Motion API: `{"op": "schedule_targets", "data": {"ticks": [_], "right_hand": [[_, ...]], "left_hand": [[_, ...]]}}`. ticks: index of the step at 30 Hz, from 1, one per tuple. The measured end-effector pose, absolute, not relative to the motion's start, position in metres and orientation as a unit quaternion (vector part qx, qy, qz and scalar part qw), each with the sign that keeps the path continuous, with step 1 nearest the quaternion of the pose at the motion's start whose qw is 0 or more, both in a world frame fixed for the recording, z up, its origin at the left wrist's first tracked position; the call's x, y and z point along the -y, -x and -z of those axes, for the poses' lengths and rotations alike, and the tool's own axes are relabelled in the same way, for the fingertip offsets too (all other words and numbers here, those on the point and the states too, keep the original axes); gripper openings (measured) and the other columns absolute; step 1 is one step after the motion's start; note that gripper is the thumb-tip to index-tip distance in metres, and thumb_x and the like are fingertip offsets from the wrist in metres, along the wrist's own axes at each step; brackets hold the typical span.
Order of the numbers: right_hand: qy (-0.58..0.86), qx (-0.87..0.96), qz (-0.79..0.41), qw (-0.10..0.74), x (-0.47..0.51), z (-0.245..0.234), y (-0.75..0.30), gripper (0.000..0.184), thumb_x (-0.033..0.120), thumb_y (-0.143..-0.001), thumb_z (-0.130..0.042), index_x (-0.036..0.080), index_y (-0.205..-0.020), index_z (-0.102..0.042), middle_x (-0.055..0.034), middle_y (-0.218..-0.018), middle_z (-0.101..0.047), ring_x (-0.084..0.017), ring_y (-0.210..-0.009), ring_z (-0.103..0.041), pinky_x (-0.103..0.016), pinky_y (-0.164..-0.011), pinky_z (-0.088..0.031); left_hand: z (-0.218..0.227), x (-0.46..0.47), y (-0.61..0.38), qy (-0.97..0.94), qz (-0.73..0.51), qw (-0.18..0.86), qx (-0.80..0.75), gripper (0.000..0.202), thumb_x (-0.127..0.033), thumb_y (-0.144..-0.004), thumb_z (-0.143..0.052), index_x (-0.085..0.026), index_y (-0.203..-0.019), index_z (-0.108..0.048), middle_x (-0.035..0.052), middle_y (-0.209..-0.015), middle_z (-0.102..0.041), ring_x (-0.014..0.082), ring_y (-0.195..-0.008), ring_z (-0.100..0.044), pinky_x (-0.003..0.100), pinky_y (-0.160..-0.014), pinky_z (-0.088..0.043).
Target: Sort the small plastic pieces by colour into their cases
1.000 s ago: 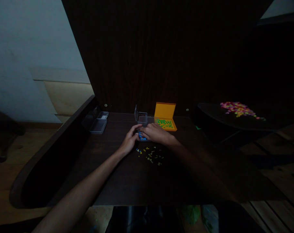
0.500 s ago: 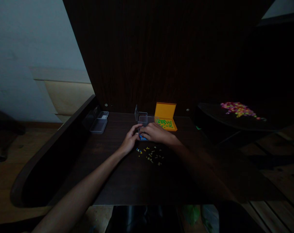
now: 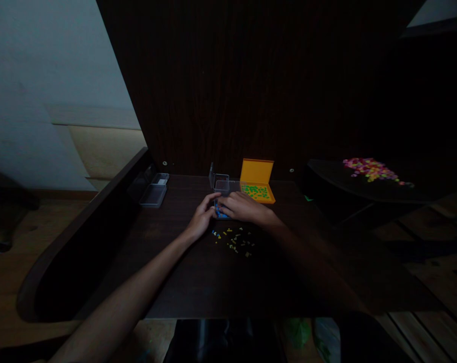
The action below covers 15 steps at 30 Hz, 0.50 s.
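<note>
My left hand (image 3: pixel 202 216) grips the left side of a small clear plastic box (image 3: pixel 215 202), its index finger stretched along the far edge and its thumb near the front. Small blue pieces (image 3: pixel 221 214) lie inside this box. Over it, my right hand (image 3: pixel 242 206) has its fingers bent down among the blue pieces; whatever is between the fingertips is too small to make out. Close in front of both hands, small yellow and pale pieces (image 3: pixel 234 242) are scattered on the dark tabletop (image 3: pixel 198 282), with a few blue ones at their left.
Behind my hands stand an open clear box (image 3: pixel 222 185) and an open orange box (image 3: pixel 257 171) with green pieces. Another open clear box (image 3: pixel 153 195) lies by the left side panel (image 3: pixel 88 222). Pink and yellow pieces (image 3: pixel 372 170) are heaped on a dark surface at the right.
My right hand's fingers have shifted slightly within the box, and a little more of the blue pieces shows. The left hand stays in place.
</note>
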State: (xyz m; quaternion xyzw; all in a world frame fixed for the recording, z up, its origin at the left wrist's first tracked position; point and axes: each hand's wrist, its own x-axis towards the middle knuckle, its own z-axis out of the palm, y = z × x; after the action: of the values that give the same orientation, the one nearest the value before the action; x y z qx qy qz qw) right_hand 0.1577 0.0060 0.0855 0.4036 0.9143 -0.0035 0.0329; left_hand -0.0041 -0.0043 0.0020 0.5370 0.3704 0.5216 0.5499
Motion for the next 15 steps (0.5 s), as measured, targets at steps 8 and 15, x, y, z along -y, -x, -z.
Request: {"op": "schedule_targets", "data": {"ticks": [8,15], "right_hand": [[-0.404,-0.914,-0.015,0.029,-0.0048,-0.0858,-0.1581,0.032,0.033,-0.098,-0.042,0.015,-0.111,-0.065,-0.0132,-0.098,-0.066,-0.022,-0.089,-0.061,-0.031,-0.076,-0.037],[-0.409,-0.912,-0.014,0.018,-0.0062,-0.0871,-0.1577,0.034,0.036,-0.098,-0.043,0.020,-0.122,-0.061,-0.0128,-0.098,-0.067,-0.022,-0.086,-0.062,-0.030,-0.074,-0.037]], "left_hand": [[-0.0011,0.0022,0.0045,-0.535,-0.522,0.555,-0.365,0.058,-0.011,-0.061,-0.051,-0.020,-0.117,-0.060,0.0041,-0.120,-0.061,0.0243,-0.117,-0.051,0.037,-0.105,-0.038],[-0.0018,0.0037,0.0051,-0.534,-0.520,0.556,-0.367,0.059,-0.011,-0.062,-0.050,-0.021,-0.120,-0.060,0.0039,-0.120,-0.061,0.0244,-0.117,-0.051,0.038,-0.103,-0.040]]}}
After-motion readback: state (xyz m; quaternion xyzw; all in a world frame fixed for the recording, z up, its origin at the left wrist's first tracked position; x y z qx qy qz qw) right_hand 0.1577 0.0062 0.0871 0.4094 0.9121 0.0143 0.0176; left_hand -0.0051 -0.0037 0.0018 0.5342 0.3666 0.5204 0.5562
